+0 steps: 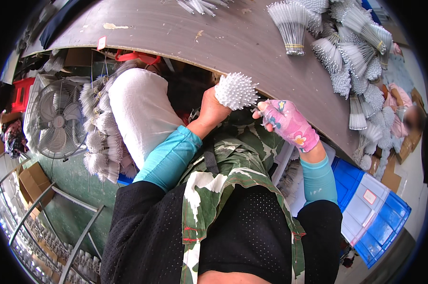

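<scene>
My left hand, bare below a teal sleeve, is closed around a bundle of thin white-tipped brushes. Their rounded tips face up in a dense cluster just off the table's edge. Close on its right is my right hand, in a pink flowered glove with the fingertips bare. Its thumb and fingers are drawn together near the bundle's lower right side; a thin bit shows by the fingertips, too small to name. The bundle's lower part is hidden behind my left hand and in the shadow by my lap.
The brown table curves across in front. Banded brush bundles are piled at its right end. A standing fan and hanging bundles are on the left. Blue and white crates stand at my right; a person is beyond.
</scene>
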`<move>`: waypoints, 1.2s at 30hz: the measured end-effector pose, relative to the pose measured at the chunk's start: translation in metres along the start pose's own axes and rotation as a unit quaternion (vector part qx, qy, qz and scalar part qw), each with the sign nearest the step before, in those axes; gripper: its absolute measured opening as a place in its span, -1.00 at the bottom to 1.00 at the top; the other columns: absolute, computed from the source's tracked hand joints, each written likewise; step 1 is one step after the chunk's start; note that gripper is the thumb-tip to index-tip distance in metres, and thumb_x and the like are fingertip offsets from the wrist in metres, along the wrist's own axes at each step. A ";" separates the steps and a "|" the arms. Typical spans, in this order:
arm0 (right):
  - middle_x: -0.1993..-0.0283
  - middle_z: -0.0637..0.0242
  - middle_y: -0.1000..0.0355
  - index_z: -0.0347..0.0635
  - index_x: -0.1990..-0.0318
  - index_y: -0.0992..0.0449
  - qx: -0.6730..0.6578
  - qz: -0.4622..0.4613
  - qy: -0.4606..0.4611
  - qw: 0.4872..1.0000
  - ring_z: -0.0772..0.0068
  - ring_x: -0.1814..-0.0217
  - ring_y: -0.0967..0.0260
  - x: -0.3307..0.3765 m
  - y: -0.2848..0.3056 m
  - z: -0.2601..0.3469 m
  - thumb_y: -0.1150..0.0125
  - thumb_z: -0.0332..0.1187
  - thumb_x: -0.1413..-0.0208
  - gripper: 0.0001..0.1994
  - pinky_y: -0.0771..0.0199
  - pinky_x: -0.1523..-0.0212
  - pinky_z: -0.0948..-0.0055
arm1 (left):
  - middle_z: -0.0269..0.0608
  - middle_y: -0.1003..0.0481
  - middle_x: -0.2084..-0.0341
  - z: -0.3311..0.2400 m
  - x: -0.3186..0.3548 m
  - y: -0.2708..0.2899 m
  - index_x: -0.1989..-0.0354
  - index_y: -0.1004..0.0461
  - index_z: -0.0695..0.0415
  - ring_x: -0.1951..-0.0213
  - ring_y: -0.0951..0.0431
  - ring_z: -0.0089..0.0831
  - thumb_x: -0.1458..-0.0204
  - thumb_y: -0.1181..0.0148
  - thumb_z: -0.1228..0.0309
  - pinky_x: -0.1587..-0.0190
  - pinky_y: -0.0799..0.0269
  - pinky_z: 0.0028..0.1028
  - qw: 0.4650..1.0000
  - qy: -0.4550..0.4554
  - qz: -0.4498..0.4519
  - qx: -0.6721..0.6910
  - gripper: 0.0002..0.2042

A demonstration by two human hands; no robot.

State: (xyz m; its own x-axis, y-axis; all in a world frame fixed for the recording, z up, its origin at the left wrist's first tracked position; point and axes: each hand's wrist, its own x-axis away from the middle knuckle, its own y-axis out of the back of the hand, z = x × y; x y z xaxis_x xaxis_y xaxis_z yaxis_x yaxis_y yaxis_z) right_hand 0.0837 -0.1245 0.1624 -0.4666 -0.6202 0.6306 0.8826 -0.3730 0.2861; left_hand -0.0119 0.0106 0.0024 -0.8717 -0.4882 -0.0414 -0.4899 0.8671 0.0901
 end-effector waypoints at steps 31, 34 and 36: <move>0.68 0.52 -0.28 -0.21 0.41 -0.54 0.054 0.033 -0.006 0.998 0.79 0.66 -0.16 -0.007 0.020 0.028 -0.03 -0.05 -0.17 -0.61 -0.04 0.65 0.74 | -0.26 -0.58 0.32 0.001 0.000 0.002 0.19 -0.53 0.19 0.25 -0.53 -0.59 0.14 -0.23 0.59 0.16 -0.41 -0.53 0.999 0.005 0.002 0.044 -0.73; 0.70 0.51 -0.28 -0.22 0.46 -0.52 0.094 0.020 -0.005 0.995 0.75 0.65 -0.18 -0.015 0.021 0.034 -0.05 -0.05 -0.15 -0.61 -0.07 0.64 0.68 | -0.27 -0.58 0.30 -0.005 -0.001 0.002 0.16 -0.52 0.18 0.22 -0.53 -0.57 0.14 -0.25 0.58 0.13 -0.40 -0.53 0.999 -0.007 -0.002 0.038 -0.71; 0.65 0.39 -0.35 -0.28 0.49 -0.51 0.138 0.011 -0.003 0.990 0.62 0.63 -0.25 -0.018 0.022 0.044 -0.08 -0.06 -0.14 -0.59 -0.24 0.55 0.54 | -0.28 -0.56 0.24 -0.005 -0.001 0.002 0.12 -0.50 0.17 0.18 -0.52 -0.55 0.14 -0.27 0.56 0.09 -0.39 -0.52 0.998 -0.010 -0.005 0.060 -0.67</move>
State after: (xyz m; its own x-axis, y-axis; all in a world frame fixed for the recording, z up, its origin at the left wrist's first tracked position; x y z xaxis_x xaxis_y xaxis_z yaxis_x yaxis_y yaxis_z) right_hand 0.1144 -0.0915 0.1890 -0.4476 -0.6210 0.6434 0.8752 -0.1564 0.4578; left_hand -0.0116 0.0123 0.0077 -0.8665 -0.4955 -0.0610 -0.4946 0.8686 -0.0302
